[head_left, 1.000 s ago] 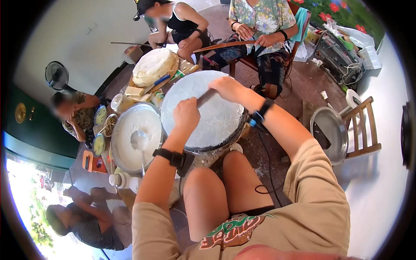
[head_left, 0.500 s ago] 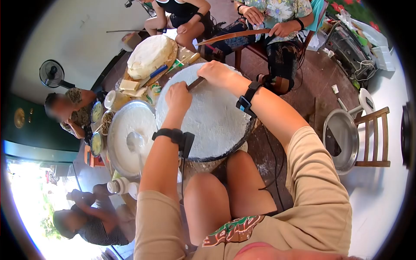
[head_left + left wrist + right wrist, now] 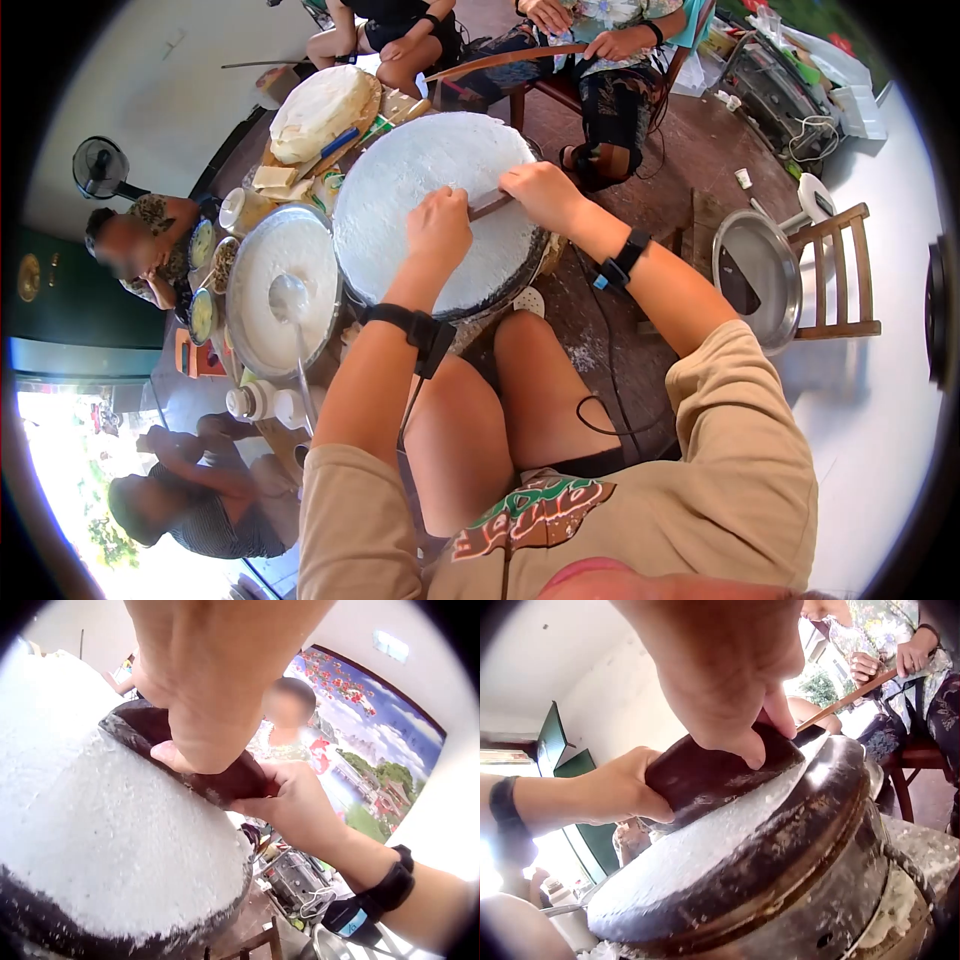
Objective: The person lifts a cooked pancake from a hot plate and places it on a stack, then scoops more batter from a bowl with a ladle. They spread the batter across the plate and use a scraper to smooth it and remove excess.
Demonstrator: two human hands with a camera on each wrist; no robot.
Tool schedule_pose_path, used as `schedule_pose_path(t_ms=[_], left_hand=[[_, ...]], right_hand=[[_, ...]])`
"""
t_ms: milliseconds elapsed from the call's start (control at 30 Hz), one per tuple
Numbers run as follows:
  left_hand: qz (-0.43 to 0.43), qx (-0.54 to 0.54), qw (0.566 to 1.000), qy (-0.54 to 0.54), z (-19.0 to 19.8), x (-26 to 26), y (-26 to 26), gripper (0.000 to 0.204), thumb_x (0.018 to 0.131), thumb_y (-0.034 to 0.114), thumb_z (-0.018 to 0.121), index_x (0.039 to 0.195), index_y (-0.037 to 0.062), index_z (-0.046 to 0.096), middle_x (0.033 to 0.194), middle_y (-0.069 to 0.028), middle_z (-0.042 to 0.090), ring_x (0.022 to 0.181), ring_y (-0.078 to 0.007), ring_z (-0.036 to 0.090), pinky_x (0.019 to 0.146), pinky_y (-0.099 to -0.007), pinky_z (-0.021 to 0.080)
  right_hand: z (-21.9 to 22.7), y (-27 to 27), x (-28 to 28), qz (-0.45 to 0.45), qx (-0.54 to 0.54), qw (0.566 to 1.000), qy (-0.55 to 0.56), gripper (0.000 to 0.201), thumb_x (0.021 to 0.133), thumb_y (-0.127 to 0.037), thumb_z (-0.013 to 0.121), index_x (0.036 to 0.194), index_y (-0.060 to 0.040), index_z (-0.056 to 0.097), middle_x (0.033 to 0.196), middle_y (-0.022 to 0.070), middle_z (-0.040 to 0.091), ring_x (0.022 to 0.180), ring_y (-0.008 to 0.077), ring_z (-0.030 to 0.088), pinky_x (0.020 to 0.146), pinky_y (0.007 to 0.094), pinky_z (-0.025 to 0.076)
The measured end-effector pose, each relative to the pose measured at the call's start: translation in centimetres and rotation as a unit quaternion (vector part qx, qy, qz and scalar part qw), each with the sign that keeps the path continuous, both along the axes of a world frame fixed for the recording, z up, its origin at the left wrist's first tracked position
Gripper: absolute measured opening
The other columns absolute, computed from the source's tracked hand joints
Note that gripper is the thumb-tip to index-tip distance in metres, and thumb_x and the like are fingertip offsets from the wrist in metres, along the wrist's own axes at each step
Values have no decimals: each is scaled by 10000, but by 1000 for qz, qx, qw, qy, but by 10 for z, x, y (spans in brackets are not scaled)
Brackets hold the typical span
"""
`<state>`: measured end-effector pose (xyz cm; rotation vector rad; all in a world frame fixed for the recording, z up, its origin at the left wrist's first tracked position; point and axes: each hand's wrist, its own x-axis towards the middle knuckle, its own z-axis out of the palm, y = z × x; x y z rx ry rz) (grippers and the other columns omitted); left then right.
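A dark brown curved scraper [image 3: 490, 206] spans both hands, its lower edge along the white batter layer [image 3: 400, 170] on a round, dark-rimmed griddle [image 3: 780, 855]. My left hand [image 3: 438, 235] grips the scraper's left end, thumb on the near face in the right wrist view. At the other end my right hand [image 3: 545, 197] pinches it between thumb and fingers. In the left wrist view, the scraper [image 3: 232, 780] stands tilted on the batter, partly hidden by the left hand. The white coat covers most of the griddle top.
Left of the griddle stands a wide metal basin [image 3: 232, 290] of white batter with a ladle [image 3: 288, 297] in it. Beyond lies a stack of pale flat rounds [image 3: 320, 113] on a board. A metal bowl [image 3: 790, 320] rests on a chair at right. Several people sit around.
Both hands, holding the scraper throughout, first moved toward the griddle's far side, then came back nearer and to the right across the batter. The head view has shifted too.
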<state>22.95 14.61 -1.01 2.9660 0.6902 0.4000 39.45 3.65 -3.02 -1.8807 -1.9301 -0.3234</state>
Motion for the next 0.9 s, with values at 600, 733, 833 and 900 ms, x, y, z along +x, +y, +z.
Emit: schedule_pose_path(t_ms=[600, 733, 833, 900], left_hand=[[-139, 43, 989, 18, -6, -45, -32, 125, 710, 4, 573, 800, 76, 525, 827, -60, 546, 859, -248, 572, 651, -368, 498], [-142, 40, 989, 17, -5, -49, -34, 131, 708, 0, 576, 799, 81, 527, 832, -58, 552, 870, -249, 570, 657, -362, 502], [-154, 35, 987, 7, 1, -52, -38, 135, 703, -2, 578, 797, 84, 532, 819, -57, 552, 865, -252, 569, 656, -364, 500], [-167, 23, 986, -10, 9, -54, -43, 136, 697, -8, 576, 786, 83, 528, 806, -58, 545, 863, -253, 566, 659, -364, 499]], right_hand=[[-14, -70, -72, -79, 58, 995, -1, 70, 703, -34, 549, 760, -55, 515, 730, 90, 546, 717, 268, 587, 622, 345, 498], [-10, -77, -78, -79, 55, 995, 3, 80, 708, -52, 555, 785, -56, 533, 739, 91, 561, 730, 270, 591, 627, 350, 493], [-3, -86, -88, -88, 58, 994, 15, 125, 710, -65, 558, 834, -50, 562, 751, 93, 573, 740, 271, 596, 624, 355, 491], [3, -94, -94, -124, 46, 990, 45, 179, 726, -65, 588, 904, -44, 590, 798, 111, 606, 769, 292, 608, 646, 364, 496]])
